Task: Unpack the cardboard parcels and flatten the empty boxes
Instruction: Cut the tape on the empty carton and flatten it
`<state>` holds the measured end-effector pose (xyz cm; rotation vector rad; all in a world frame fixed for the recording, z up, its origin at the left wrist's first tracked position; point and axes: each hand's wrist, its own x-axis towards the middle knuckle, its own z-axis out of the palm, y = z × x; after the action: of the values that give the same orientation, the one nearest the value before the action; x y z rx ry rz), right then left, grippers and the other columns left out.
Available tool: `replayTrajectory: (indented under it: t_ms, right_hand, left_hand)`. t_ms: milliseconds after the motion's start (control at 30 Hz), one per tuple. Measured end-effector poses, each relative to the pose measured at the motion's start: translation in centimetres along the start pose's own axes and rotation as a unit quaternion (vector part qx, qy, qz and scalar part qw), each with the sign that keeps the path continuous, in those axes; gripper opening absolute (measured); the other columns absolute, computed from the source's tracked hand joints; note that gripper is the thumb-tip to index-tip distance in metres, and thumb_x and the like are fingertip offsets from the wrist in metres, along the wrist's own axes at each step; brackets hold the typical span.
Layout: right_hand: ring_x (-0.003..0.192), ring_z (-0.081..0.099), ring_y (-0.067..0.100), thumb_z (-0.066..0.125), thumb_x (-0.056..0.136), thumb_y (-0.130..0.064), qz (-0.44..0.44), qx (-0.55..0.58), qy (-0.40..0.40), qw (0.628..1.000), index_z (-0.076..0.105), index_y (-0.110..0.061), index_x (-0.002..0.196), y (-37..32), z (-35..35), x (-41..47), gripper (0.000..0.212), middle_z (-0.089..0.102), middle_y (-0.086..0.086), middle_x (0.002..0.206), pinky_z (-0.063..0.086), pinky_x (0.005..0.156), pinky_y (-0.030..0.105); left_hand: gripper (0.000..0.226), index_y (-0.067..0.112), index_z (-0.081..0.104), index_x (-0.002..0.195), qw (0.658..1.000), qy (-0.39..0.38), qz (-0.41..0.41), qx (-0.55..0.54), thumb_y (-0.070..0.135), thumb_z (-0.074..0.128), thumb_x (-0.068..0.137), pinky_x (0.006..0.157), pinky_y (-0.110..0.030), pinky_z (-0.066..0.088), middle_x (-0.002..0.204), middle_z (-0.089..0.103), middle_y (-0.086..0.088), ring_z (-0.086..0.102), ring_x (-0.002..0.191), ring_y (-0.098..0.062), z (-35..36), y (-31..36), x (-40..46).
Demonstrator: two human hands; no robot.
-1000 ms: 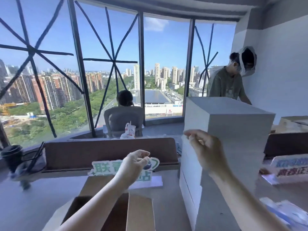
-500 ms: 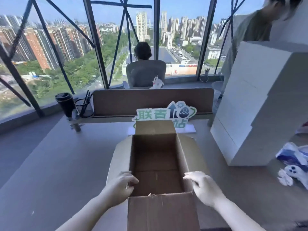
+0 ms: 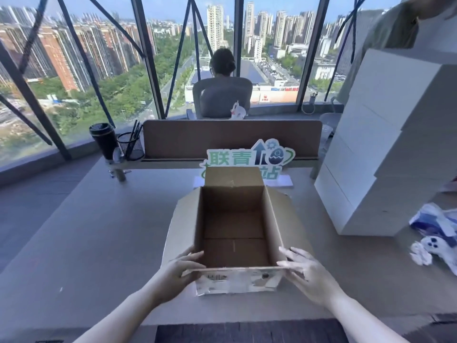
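Now the open cardboard box [image 3: 233, 233] sits between left hand [image 3: 176, 271] and right hand [image 3: 305, 273].

A grey desk [image 3: 81, 231] is seen, and an open cardboard box [image 3: 233, 233] is set on it between the left grip [image 3: 178, 271] and the right grip [image 3: 306, 276], which are laid against its near corners. Beyond the grips, behind the box, a green-lettered sign [image 3: 247, 157] is stood before a brown divider panel [image 3: 230, 138]. Far ahead and to the left of the left grip, a black tumbler [image 3: 102, 139] and a mesh pen cup [image 3: 129, 147] are placed. Ahead and to the right of the right grip, a stack of white boxes [image 3: 385, 149] is piled, with crumpled blue-and-white wrapping [image 3: 435, 231] laid near its base.
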<state>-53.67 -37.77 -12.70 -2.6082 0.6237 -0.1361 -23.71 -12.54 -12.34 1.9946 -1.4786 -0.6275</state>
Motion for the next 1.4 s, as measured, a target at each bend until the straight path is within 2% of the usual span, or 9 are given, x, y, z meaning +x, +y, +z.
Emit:
replayTrajectory:
  t_ms: [133, 233, 400, 567, 667, 833, 967, 1133, 1400]
  right_hand:
    - [0.112, 0.058, 0.014, 0.075, 0.085, -0.031, 0.093, 0.065, 0.173, 0.978, 0.074, -0.023, 0.085, -2.2, 1.1, 1.4, 0.007, 0.066, -0.018, 0.109, 0.042, 0.086, 0.024]
    - [0.080, 0.057, 0.014, 0.085, 0.072, -0.019, 0.130, 0.083, 0.236, 0.959, 0.058, -0.020, 0.079, -3.1, 1.8, 1.9, 0.027, 0.057, -0.015, 0.081, 0.040, 0.065, 0.022]
    - [0.079, 0.052, 0.012, 0.081, 0.076, -0.013, 0.083, 0.018, 0.263, 0.961, 0.058, -0.022, 0.074, -2.6, 2.7, 0.8, 0.025, 0.054, -0.015, 0.084, 0.041, 0.067, 0.025]
    - [0.066, 0.057, 0.007, 0.074, 0.082, -0.013, 0.147, 0.046, 0.249, 0.956, 0.065, -0.026, 0.075, -2.8, 3.3, -2.3, 0.018, 0.061, -0.016, 0.072, 0.041, 0.058, 0.023]
    - [0.097, 0.069, 0.016, 0.065, 0.090, -0.020, 0.247, 0.123, 0.153, 0.949, 0.074, -0.027, 0.102, -3.0, 4.0, -2.6, 0.017, 0.075, -0.010, 0.100, 0.047, 0.076, 0.026]
    - [0.120, 0.059, 0.005, 0.061, 0.089, -0.019, 0.271, 0.263, 0.041, 0.925, 0.060, -0.030, 0.131, -4.0, 4.5, -2.2, 0.044, 0.066, -0.020, 0.123, 0.043, 0.098, 0.022]
    - [0.115, 0.060, 0.001, 0.061, 0.084, -0.019, 0.275, 0.281, 0.061, 0.917, 0.067, -0.038, 0.117, -4.6, 4.0, -1.8, 0.038, 0.069, -0.027, 0.111, 0.047, 0.098, 0.026]
    - [0.098, 0.060, -0.017, 0.061, 0.089, -0.006, 0.217, 0.333, 0.173, 0.901, 0.070, -0.038, 0.099, -7.5, -1.2, -1.0, 0.035, 0.068, -0.039, 0.093, 0.040, 0.081, 0.003]
    - [0.102, 0.065, -0.002, 0.056, 0.092, -0.010, 0.156, 0.423, 0.251, 0.856, 0.069, -0.026, 0.120, -9.7, -8.2, 1.8, 0.035, 0.071, -0.018, 0.112, 0.052, 0.097, 0.030]
  left_hand:
    - [0.057, 0.059, 0.045, 0.120, 0.983, 0.147, -0.099, -0.046, 0.016, 0.067, 0.090, 0.088, -0.021, 0.042, 0.113, 0.058, 0.028, 0.054, 0.108, 0.003, 1.3, 1.9, 0.5]
    - [0.078, 0.045, 0.029, 0.146, 0.964, 0.212, -0.149, -0.062, 0.017, 0.071, 0.087, 0.094, -0.027, 0.044, 0.129, 0.044, 0.030, 0.052, 0.114, 0.000, 2.6, 2.1, 0.9]
    - [0.017, 0.027, 0.072, 0.108, 0.969, 0.213, -0.122, 0.036, 0.023, 0.065, 0.093, 0.095, -0.019, 0.037, 0.139, 0.040, 0.024, 0.048, 0.122, -0.001, 4.0, 1.2, 0.5]
    - [0.008, 0.031, 0.057, 0.081, 0.942, 0.316, -0.085, 0.072, 0.031, 0.058, 0.089, 0.067, -0.022, 0.041, 0.091, 0.054, 0.019, 0.048, 0.084, -0.004, 5.5, 2.5, -2.8]
    - [0.020, 0.037, 0.051, 0.088, 0.942, 0.275, -0.188, 0.052, 0.023, 0.065, 0.088, 0.058, -0.032, 0.050, 0.090, 0.056, 0.018, 0.056, 0.072, -0.007, 6.9, 2.4, -4.1]
    - [0.050, 0.017, 0.042, 0.145, 0.947, 0.160, -0.277, 0.003, 0.023, 0.051, 0.097, 0.088, -0.029, 0.040, 0.144, 0.048, 0.002, 0.052, 0.125, -0.021, 7.2, 3.1, -2.7]
    - [0.039, 0.025, 0.059, 0.129, 0.945, 0.187, -0.258, -0.065, 0.014, 0.054, 0.092, 0.084, -0.027, 0.041, 0.126, 0.066, 0.004, 0.058, 0.117, -0.019, 6.0, 4.0, -2.7]
    - [0.024, 0.035, 0.066, 0.112, 0.927, 0.277, -0.203, -0.153, 0.024, 0.062, 0.091, 0.086, -0.026, 0.049, 0.103, 0.072, 0.018, 0.065, 0.105, -0.003, 1.8, 6.7, -1.9]
    - [0.033, 0.036, 0.068, 0.109, 0.902, 0.361, -0.122, -0.203, 0.012, 0.065, 0.086, 0.082, -0.023, 0.053, 0.100, 0.073, 0.013, 0.067, 0.090, 0.003, -5.5, 11.7, 1.2]
